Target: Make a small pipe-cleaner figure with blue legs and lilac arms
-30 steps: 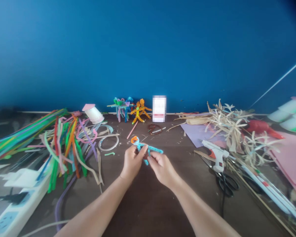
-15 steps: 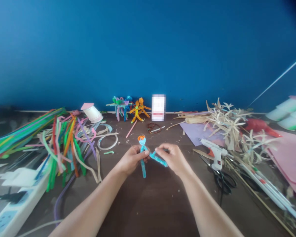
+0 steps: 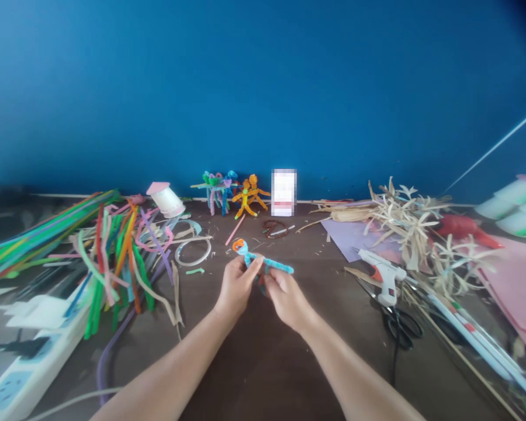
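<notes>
Between my hands, above the dark table, is a light-blue pipe-cleaner figure (image 3: 269, 263) with an orange and pale-blue looped head at its left end. My left hand (image 3: 238, 287) pinches it just below the head, thumb on top. From there a blue limb stretches to the right, over the fingers of my right hand (image 3: 284, 298). That hand is closed on the lower part of the figure, and its fingers partly hide what they grip. Behind, against the wall, stand finished-looking pipe-cleaner figures in orange (image 3: 246, 199) and in mixed colours (image 3: 219, 190).
Bundled pipe cleaners (image 3: 123, 251), a tape ring (image 3: 193, 251) and a power strip (image 3: 35, 356) lie on the left. At right are a glue gun (image 3: 386, 275), black scissors (image 3: 401, 330), dried husk flowers (image 3: 405, 228) and pink sheets (image 3: 517, 275). A beaded bracelet (image 3: 275, 229) sits at the back.
The figure has turned, its head tipping left and its limb now pointing right. My right hand has moved left and lower, close against my left hand, which has shifted slightly.
</notes>
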Demonstrator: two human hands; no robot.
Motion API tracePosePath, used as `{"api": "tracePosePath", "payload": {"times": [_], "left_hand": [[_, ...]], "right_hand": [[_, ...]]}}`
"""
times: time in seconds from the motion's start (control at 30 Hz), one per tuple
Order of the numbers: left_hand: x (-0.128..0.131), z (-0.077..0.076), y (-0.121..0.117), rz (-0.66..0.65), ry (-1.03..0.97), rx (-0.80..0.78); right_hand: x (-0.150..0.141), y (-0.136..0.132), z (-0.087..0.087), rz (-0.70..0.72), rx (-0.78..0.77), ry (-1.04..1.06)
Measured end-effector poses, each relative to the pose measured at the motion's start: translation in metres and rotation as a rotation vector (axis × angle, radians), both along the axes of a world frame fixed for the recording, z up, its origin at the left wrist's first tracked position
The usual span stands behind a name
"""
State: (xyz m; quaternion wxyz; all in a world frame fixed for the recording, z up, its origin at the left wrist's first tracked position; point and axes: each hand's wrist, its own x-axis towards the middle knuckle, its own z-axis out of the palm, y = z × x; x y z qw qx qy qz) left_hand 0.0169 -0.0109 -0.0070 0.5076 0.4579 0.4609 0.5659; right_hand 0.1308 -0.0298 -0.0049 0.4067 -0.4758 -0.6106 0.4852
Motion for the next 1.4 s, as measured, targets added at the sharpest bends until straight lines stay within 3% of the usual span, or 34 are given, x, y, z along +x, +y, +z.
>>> {"api": "tracePosePath", "payload": {"times": [0.1,0.2,0.33,0.47,0.63,0.77,0.97,1.13,1.4], "left_hand": [[-0.002,0.002,-0.002,0.044,0.283,0.091],[-0.004,0.005,-0.002,0.019,0.405,0.136],[-0.008,0.007,0.001,-0.016,0.44,0.148],[-0.012,0.008,0.005,-0.228,0.298,0.078],[-0.014,0.008,0.003,-0.465,-0.073,-0.108],[-0.011,0.006,0.0,-0.46,-0.244,-0.177],[-0.01,0.005,0.004,-0.341,-0.033,-0.047],[-0.015,0.004,0.006,-0.376,0.097,-0.03],[-0.011,0.002,0.005,-0.346,-0.108,-0.233]], "right_hand": [[0.001,-0.004,0.007,0.026,0.126,-0.184],[0.006,-0.006,0.015,0.048,0.177,-0.317],[0.018,-0.005,0.025,-0.014,0.235,-0.374],[0.031,0.002,0.03,-0.092,0.244,-0.294],[0.037,0.011,0.026,0.011,0.023,-0.018],[0.029,0.013,0.017,0.059,-0.225,0.293],[0.025,0.015,0.011,0.11,-0.502,0.601],[0.031,0.016,0.015,0.124,-0.514,0.635],[0.033,0.016,0.015,0.155,-0.458,0.57]]}}
